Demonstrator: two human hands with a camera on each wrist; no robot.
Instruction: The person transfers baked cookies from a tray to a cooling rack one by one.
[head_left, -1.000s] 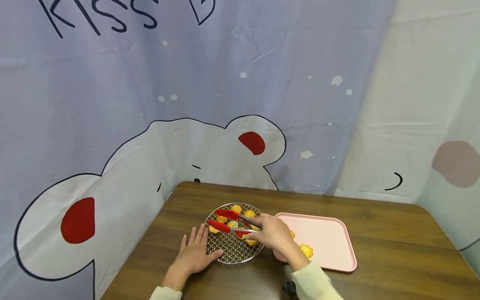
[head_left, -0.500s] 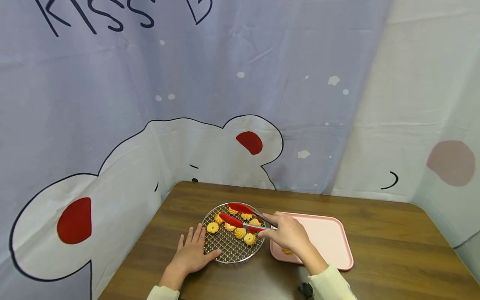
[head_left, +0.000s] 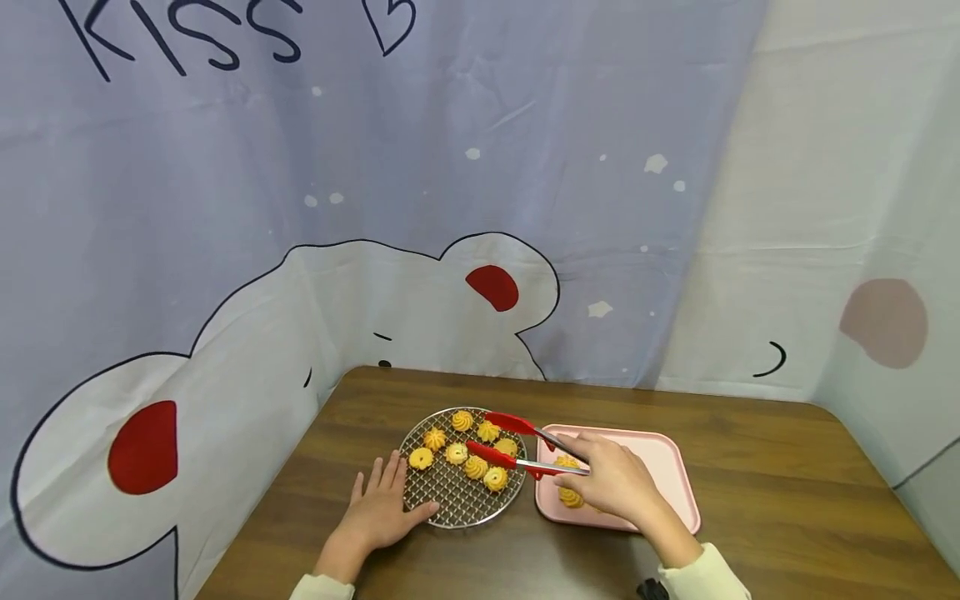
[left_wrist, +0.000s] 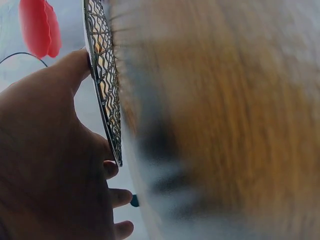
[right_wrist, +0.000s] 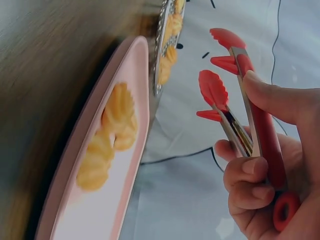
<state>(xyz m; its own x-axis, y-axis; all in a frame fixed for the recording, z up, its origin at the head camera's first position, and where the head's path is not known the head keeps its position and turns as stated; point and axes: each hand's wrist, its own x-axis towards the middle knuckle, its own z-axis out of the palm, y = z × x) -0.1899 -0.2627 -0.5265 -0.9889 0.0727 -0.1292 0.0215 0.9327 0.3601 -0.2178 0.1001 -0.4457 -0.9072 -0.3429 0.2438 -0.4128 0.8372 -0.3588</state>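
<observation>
My right hand [head_left: 617, 477] grips a pair of red-tipped tongs [right_wrist: 265, 135]. Their two tips are spread apart with nothing between them, above the gap between rack and tray. My left hand [head_left: 375, 512] lies with spread, straight fingers against the near left rim of a round wire rack [head_left: 457, 504]; in the left wrist view its thumb meets the rack's edge. Several yellow piped cookies [head_left: 422, 458] sit on the rack's far half. On a pink tray [head_left: 663, 467], partly hidden by my right hand, lies a small group of similar cookies [right_wrist: 95, 162].
All this stands on a brown wooden table [head_left: 772, 467]. Behind it hangs a printed cloth [head_left: 420, 167] with a bear figure, reaching round both sides. A small black object [head_left: 651, 588] shows beside the right sleeve.
My right hand and the tongs have moved right, from over the rack toward the tray, uncovering the rack's cookies. My left hand keeps its place at the rim.
</observation>
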